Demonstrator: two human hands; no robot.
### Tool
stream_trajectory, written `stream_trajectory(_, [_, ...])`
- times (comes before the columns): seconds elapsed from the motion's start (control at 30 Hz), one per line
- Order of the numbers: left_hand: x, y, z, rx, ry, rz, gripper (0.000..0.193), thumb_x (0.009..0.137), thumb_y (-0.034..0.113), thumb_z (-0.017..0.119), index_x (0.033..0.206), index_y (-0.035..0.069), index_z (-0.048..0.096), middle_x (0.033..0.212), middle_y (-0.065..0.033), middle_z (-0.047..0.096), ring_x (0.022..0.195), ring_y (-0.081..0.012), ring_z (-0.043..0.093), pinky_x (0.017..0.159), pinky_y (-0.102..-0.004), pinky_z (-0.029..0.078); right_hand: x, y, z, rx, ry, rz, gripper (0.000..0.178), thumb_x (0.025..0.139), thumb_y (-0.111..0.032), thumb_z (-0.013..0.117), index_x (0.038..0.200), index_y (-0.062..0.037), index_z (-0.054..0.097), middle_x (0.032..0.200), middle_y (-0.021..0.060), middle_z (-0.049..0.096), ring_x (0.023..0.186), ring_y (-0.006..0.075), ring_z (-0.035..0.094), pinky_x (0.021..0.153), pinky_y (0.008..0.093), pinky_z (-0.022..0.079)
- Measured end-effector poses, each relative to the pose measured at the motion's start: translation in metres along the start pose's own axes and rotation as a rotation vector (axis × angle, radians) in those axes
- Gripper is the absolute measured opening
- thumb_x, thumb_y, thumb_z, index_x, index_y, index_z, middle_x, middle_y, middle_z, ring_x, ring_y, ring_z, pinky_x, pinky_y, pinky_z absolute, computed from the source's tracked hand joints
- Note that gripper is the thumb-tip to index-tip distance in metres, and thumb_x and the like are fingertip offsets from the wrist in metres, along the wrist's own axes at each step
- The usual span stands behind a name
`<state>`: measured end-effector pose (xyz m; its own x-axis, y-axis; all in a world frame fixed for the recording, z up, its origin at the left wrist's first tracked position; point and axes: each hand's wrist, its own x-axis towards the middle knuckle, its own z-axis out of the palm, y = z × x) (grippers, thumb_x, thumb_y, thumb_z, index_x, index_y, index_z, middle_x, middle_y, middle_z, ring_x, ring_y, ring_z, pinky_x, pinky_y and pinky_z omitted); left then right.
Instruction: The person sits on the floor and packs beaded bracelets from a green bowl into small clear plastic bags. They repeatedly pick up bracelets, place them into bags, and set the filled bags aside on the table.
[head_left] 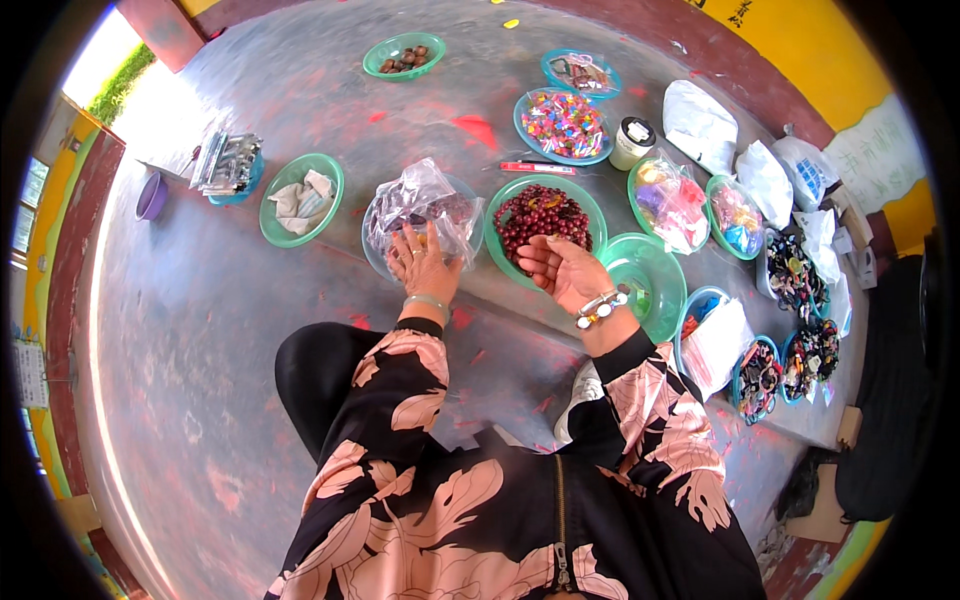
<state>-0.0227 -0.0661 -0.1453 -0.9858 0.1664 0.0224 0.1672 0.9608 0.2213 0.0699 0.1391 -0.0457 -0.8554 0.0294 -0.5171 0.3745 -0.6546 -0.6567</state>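
Note red beads (540,218) just beyond right hand (572,277) (half-curled fingers, cannot tell if grasping), plastic bag (425,190) under left hand (428,270) (spread, released fingers).

Floor (200,330): concrete-grey, scuffed, w/ red patches.
Far side: sm. grn bowl (376,58); blue bowl w/ multicol. bits (575,160).
L side: purple basin (151,197); grn bowl w/ cloth bags (300,165).
Mid: pale bowl w/ clear plastic (370,240), next to grn bowl w/ dk-red beads (598,222); red pen-like stick (538,168) just behind.
R side: lidded wht cup (630,148), lg. grn bowl (665,265), wht bag (700,125).
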Motion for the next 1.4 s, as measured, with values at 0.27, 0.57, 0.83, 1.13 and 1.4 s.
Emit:
stream_trajectory(0.27, [-0.014, -0.007, 0.036, -0.046, -0.058, 0.339, 0.072, 0.085, 0.045, 0.05, 0.14, 0.007, 0.026, 0.147, -0.0154, 0.021, 0.138, -0.03, 0.011, 0.11, -0.0478, 0.009, -0.027, -0.047, -0.021, 0.147, -0.01, -0.213, 0.022, 0.09, -0.019, 0.05, 0.102, -0.0019, 0.057, 0.098, 0.0132, 0.065, 0.083, 0.0203, 0.064, 0.067, 0.0284, 0.051])
stream_trajectory(0.57, [-0.013, 0.011, 0.027, -0.125, 0.142, 0.301, 0.054, 0.084, 0.036, 0.055, 0.126, 0.004, 0.045, 0.132, -0.0138, 0.043, 0.129, -0.031, 0.031, 0.106, -0.0458, 0.021, -0.083, -0.101, -0.086, 0.239, 0.12, -0.507, 0.023, 0.089, -0.018, 0.051, 0.103, -0.0004, 0.057, 0.097, 0.0134, 0.065, 0.085, 0.0211, 0.064, 0.065, 0.0271, 0.052])
stream_trajectory(0.83, [-0.016, 0.062, -0.067, -0.539, 0.383, 0.523, 0.019, 0.082, 0.018, 0.061, 0.073, 0.002, 0.062, 0.077, -0.0093, 0.063, 0.093, -0.0308, 0.058, 0.084, -0.0405, 0.042, -0.126, -0.12, -0.145, 0.298, 0.224, -0.611, 0.021, 0.089, -0.017, 0.051, 0.1, -0.0014, 0.057, 0.096, 0.0126, 0.065, 0.082, 0.021, 0.065, 0.063, 0.0282, 0.051])
stream_trajectory(1.13, [-0.064, 0.097, -0.18, -0.776, 0.249, 0.877, 0.016, 0.084, 0.009, 0.059, 0.073, -0.002, 0.06, 0.075, -0.0131, 0.062, 0.084, -0.0298, 0.061, 0.076, -0.0363, 0.047, -0.17, -0.114, -0.247, -0.057, 0.682, -0.788, 0.019, 0.086, -0.015, 0.053, 0.085, 0.0016, 0.062, 0.076, 0.0116, 0.064, 0.063, 0.0155, 0.06, 0.051, 0.0247, 0.044])
stream_trajectory(1.4, [-0.043, 0.131, -0.129, -0.61, 0.297, 0.943, 0.024, 0.081, 0.014, 0.061, 0.063, 0.001, 0.053, 0.072, -0.0151, 0.061, 0.078, -0.0317, 0.06, 0.071, -0.0398, 0.047, -0.15, -0.054, -0.368, -2.087, 0.634, 0.282, 0.024, 0.079, -0.026, 0.057, 0.09, -0.0065, 0.068, 0.093, 0.0155, 0.066, 0.085, 0.034, 0.062, 0.073, 0.041, 0.051])
